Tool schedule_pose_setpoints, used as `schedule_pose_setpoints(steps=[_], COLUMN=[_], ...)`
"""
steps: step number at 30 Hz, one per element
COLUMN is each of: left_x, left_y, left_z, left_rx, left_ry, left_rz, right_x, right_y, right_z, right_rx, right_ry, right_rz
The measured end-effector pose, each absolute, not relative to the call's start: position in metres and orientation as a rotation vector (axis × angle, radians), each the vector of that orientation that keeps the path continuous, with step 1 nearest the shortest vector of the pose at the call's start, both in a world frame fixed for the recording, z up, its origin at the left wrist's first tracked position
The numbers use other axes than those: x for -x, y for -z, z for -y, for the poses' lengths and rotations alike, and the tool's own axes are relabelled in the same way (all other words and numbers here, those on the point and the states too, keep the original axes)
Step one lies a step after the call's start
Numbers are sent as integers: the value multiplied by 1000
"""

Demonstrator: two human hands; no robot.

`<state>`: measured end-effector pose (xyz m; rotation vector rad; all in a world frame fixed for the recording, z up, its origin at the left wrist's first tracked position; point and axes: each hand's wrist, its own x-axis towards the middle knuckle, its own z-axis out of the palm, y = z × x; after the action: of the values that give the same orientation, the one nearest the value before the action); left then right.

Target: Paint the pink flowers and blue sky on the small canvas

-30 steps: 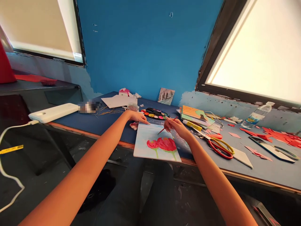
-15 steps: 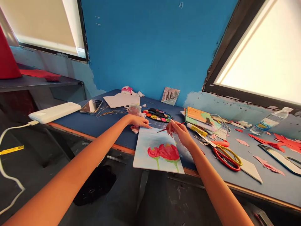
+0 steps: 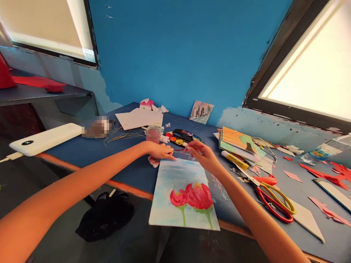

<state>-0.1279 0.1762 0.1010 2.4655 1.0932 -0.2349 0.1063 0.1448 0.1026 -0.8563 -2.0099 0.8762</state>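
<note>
A painted canvas [image 3: 175,204] of red flowers with green stems on pale blue lies at the table's near edge, its lower part overhanging. My left hand [image 3: 160,150] is closed on its upper left corner, one digit pressing the painted face; its other fingers are bent and partly hidden. Above the canvas's top edge, my right hand [image 3: 201,151] pinches a thin red paintbrush [image 3: 179,149]. The tip points left and comes close to my left fingers; whether it touches them I cannot tell. Just behind stands a paint palette [image 3: 179,137], beside a glass jar [image 3: 154,134] of murky pinkish water.
To the right lie scissors [image 3: 270,193], a yellow tube [image 3: 235,159], stacked paintings [image 3: 238,142], red paper scraps [image 3: 326,175] and a plastic bottle [image 3: 323,150]. At left are a white power bank [image 3: 49,138] and white sheets [image 3: 138,118]. A small painting [image 3: 201,111] leans on the wall.
The brush has lifted off the canvas and moved left toward my left hand, its tip now above the top edge. My left fingers have bent more. The view has shifted and come closer.
</note>
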Motion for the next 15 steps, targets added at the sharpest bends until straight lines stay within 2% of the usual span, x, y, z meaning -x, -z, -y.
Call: schedule_pose_setpoints(steps=[4, 9, 15], left_x=[125, 128, 132], left_y=[-112, -110, -107], left_z=[-173, -169, -169], left_rx=[-2483, -2529, -2554], left_ry=[354, 265, 174], left_rz=[-1060, -1019, -933], right_x=[-86, -66, -82], right_y=[-122, -122, -109], right_z=[-183, -218, -227], right_rx=[1001, 1194, 1197], right_ry=[-686, -353, -386], right_rz=[2106, 2195, 2079])
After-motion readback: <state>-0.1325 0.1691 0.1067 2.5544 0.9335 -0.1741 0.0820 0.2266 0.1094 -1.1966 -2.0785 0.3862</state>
